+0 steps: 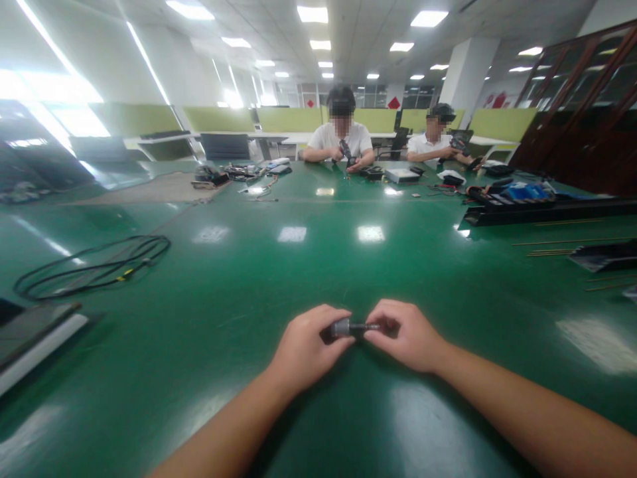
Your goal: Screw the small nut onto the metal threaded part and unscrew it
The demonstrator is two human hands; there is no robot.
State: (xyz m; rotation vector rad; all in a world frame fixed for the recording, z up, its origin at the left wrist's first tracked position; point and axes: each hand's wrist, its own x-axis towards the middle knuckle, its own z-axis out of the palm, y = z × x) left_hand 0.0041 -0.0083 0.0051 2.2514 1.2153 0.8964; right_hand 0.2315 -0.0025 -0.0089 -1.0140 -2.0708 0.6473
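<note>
Just above the green tabletop, a small dark cylindrical tool with a grey collar [342, 327] lies level between my two hands. My left hand [307, 345] is closed around its thick end, thumb below and fingers above. A narrow black shaft [357, 326] sticks out of the collar to the right. The thumb and fingers of my right hand [409, 337] are pinched on the thin tip of that shaft. My palms hide both ends of the tool, and its exact kind cannot be made out.
A coiled black cable [94, 272] lies at the left, beyond a flat dark device [37, 338]. Across the green table [259, 265] two people handle tools. Black trays [547, 211] and thin rods [572, 241] lie at the right, with assorted parts along the far edge.
</note>
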